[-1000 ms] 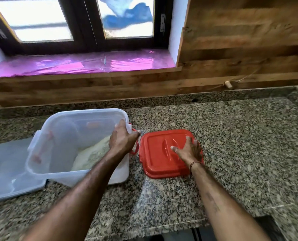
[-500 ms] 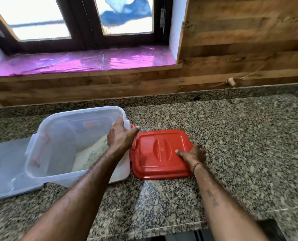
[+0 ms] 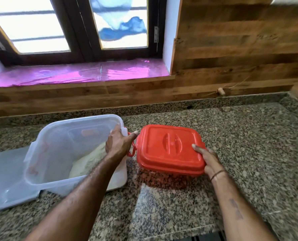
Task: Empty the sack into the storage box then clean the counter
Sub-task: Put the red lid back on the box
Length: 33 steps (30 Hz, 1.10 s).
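A clear plastic storage box (image 3: 61, 136) stands tilted on the granite counter (image 3: 240, 145), with a heap of pale grain (image 3: 90, 160) inside it. My left hand (image 3: 120, 145) grips the box's right rim, next to its red latch (image 3: 131, 150). The red lid (image 3: 169, 148) is lifted off the counter, its near side raised. My right hand (image 3: 209, 160) holds the lid by its right front corner, thumb on top. An empty clear sack (image 3: 4, 180) lies flat at the left, partly under the box.
A wooden back wall and a low granite upstand run along the far side of the counter. A pink-lined window sill (image 3: 78, 73) sits above it. A small cork-like peg (image 3: 220, 91) sticks out of the wall at the right. The counter's front edge is close below my arms.
My right hand slid from the top of the lid to its right front corner and raised the lid off the counter. The left hand kept its grip on the box rim.
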Available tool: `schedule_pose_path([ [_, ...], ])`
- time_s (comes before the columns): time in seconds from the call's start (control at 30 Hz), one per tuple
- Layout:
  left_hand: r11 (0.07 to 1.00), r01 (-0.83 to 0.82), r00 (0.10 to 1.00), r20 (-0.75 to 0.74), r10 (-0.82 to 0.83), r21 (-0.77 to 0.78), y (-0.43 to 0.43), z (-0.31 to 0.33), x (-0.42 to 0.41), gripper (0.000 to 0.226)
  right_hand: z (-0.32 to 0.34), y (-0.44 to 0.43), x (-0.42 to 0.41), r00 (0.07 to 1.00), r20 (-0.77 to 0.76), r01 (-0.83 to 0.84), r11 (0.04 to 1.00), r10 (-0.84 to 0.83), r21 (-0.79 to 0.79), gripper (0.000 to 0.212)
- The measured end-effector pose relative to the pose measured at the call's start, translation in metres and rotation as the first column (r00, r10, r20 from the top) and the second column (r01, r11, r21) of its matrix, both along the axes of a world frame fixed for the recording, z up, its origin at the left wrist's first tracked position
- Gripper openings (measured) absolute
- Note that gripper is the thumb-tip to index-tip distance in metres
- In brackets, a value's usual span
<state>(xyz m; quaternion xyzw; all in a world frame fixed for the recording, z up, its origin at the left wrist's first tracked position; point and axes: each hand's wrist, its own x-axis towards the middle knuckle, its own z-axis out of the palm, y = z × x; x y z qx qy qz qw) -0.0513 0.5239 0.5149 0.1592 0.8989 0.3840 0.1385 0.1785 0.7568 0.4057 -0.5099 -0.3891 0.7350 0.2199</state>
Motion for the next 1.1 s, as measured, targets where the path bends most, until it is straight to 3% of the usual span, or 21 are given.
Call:
schedule_pose_path([
  [0.07, 0.999, 0.015, 0.998, 0.062, -0.017, 0.038, -0.001, 0.000, -0.003, 0.090, 0.007, 0.002, 0.004, 1.000, -0.027, -0.016, 0.999, 0.015, -0.033, 0.068],
  [0.17, 0.979, 0.042, 0.958, 0.270, -0.096, 0.200, -0.008, 0.008, -0.007, 0.117, 0.023, -0.001, 0.002, 0.998, -0.064, -0.022, 0.998, 0.019, -0.052, 0.065],
  [0.23, 0.959, 0.002, 0.935, 0.340, -0.103, 0.283, -0.012, 0.015, -0.010, 0.121, 0.038, -0.004, -0.004, 0.992, -0.118, -0.046, 0.998, 0.041, -0.036, 0.064],
  [0.37, 0.912, 0.013, 0.959, 0.255, -0.128, 0.409, -0.024, 0.039, -0.013, 0.089, 0.079, -0.025, -0.031, 0.970, -0.209, -0.124, 0.992, 0.125, 0.022, 0.055],
  [0.47, 0.830, 0.021, 0.947, 0.254, -0.195, 0.558, -0.045, 0.058, -0.029, 0.048, 0.114, -0.055, -0.064, 0.957, -0.227, -0.161, 0.981, 0.182, 0.105, 0.054],
  [0.5, 0.814, -0.007, 0.954, 0.249, -0.169, 0.580, -0.060, 0.062, -0.038, 0.046, 0.125, -0.069, -0.077, 0.957, -0.217, -0.163, 0.977, 0.190, 0.137, 0.054],
  [0.6, 0.843, -0.077, 0.983, 0.182, -0.025, 0.532, -0.109, 0.063, -0.068, 0.083, 0.149, -0.114, -0.116, 0.960, -0.183, -0.169, 0.957, 0.214, 0.234, 0.046],
  [0.67, 0.864, -0.122, 0.987, 0.150, 0.055, 0.488, -0.148, 0.057, -0.086, 0.094, 0.155, -0.146, -0.145, 0.964, -0.117, -0.193, 0.931, 0.238, 0.310, 0.042],
  [0.9, 0.916, -0.231, 0.973, 0.073, 0.219, 0.327, -0.221, 0.051, -0.106, 0.092, 0.151, -0.219, -0.190, 0.966, 0.105, -0.254, 0.806, 0.235, 0.535, 0.036],
  [1.03, 0.906, -0.234, 0.968, 0.175, 0.181, 0.353, -0.233, 0.038, -0.112, 0.087, 0.145, -0.232, -0.194, 0.949, 0.264, -0.302, 0.730, 0.171, 0.613, 0.035],
  [1.1, 0.908, -0.243, 0.959, 0.229, 0.170, 0.342, -0.234, 0.034, -0.109, 0.076, 0.144, -0.237, -0.194, 0.935, 0.336, -0.314, 0.702, 0.112, 0.639, 0.048],
])
